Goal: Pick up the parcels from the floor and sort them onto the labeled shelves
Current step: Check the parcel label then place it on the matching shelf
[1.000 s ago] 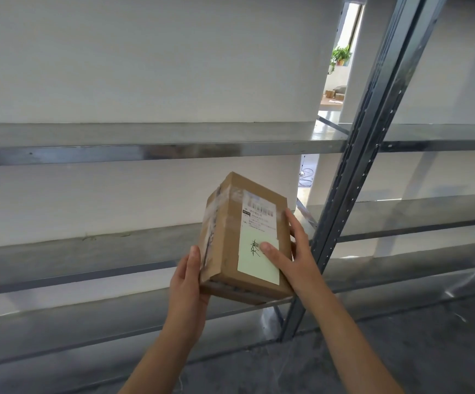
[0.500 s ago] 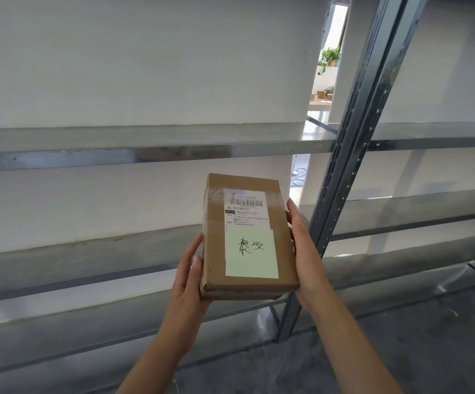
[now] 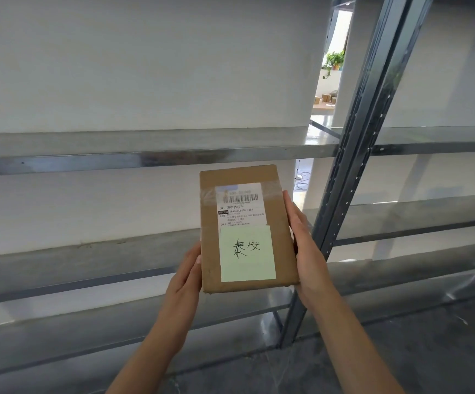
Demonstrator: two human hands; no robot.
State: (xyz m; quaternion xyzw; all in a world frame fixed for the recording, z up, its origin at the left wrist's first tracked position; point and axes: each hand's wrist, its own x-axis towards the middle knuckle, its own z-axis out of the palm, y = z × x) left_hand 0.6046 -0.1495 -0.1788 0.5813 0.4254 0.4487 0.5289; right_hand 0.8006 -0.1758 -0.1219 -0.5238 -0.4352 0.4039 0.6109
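Observation:
A brown cardboard parcel [image 3: 210, 245] is held up in front of the metal shelving, its top face turned toward me. It carries a white shipping label with a barcode and a pale green note with handwritten characters. My left hand [image 3: 185, 280] grips its left edge near the bottom. Along the right edge my right hand [image 3: 306, 251] holds it, fingers lying against the side. The shelves [image 3: 117, 143] behind the parcel are bare grey metal.
A slotted steel upright [image 3: 355, 166] rises just right of the parcel. Shelf boards run left and right at three heights. A gap beside the upright shows another room with a plant [image 3: 334, 59]. Grey floor lies at the lower right.
The parcel was tilted on edge a second ago; both hands turned it so its labelled face is flat toward me, and my right hand slid from the face to the side.

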